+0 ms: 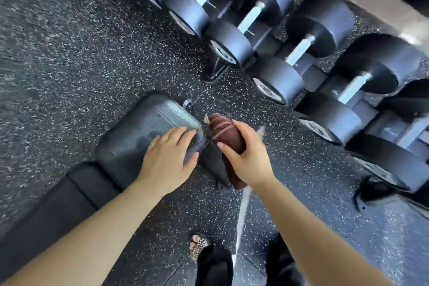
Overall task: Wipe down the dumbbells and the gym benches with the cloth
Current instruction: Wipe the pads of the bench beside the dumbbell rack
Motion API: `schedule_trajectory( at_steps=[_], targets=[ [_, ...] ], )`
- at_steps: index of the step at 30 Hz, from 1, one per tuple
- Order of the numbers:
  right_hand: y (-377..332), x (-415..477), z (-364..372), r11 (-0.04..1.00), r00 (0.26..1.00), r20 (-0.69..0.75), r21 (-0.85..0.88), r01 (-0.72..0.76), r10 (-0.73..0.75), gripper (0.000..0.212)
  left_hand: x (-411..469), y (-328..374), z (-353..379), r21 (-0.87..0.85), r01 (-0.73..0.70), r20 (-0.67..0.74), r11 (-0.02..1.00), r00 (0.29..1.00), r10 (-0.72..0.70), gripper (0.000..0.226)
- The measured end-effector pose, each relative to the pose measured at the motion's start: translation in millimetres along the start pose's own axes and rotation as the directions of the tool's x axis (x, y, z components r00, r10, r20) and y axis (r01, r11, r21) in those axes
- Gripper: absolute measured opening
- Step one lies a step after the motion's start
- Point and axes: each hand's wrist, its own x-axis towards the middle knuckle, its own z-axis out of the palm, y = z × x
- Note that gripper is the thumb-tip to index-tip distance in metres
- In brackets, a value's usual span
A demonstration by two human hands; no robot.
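the right grip [249, 158] is curled round a rolled brown cloth [226, 132], held over the floor [69, 65] just off the far right corner of the gym bench [144, 127]. the roll's long axis points away from the person, toward the dumbbells [276, 79]. the left grip [169, 158] rests flat, fingers straight, on the bench's far end. the pad lies just left of the cloth, so the right grip is likely the one to wipe.
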Motion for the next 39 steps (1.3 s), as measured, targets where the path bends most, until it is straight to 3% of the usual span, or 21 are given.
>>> schedule_trajectory(
  at_steps=[4,8,14,20,27,34,39],
  targets=[
    [-15.4,31.8,57.8,0.988,0.99,0.057,-0.071,0.135,-0.131,0.058,-10.8,-57.5,25.2,-0.005,0.098,-0.031,0.995,0.995,-0.098,0.053],
    [-1.9,59.5,113.5,0.909,0.949,0.139,-0.279,0.311,-0.282,0.059,-6.1,-91.4,72.6,-0.029,0.17,-0.08,0.985,0.982,-0.172,0.053],
    [35.7,87.0,174.2,0.719,0.941,0.234,-0.608,0.337,-0.243,0.061,19.9,-130.7,134.1,-0.081,0.231,-0.237,0.97,0.94,-0.244,0.052],
    [18.0,121.4,184.6,0.718,0.937,0.194,-0.603,0.347,-0.29,0.061,31.9,-154.0,164.4,-0.148,0.2,-0.397,0.969,0.885,-0.243,0.054],
    [43.8,84.2,182.8,0.544,0.852,0.214,-0.689,0.478,-0.478,0.061,37.7,-163.6,179.5,-0.168,0.157,-0.485,0.973,0.846,-0.22,0.057],
    [13.6,118.6,195.9,0.592,0.877,0.247,-0.659,0.464,-0.413,0.057,37.1,-163.1,177.2,-0.2,0.156,-0.48,0.967,0.845,-0.235,0.055],
    [30.4,97.9,183.8,0.524,0.858,0.308,-0.69,0.499,-0.41,0.07,38.3,-163.4,175.4,-0.214,0.157,-0.483,0.964,0.841,-0.244,0.055]
  ],
)
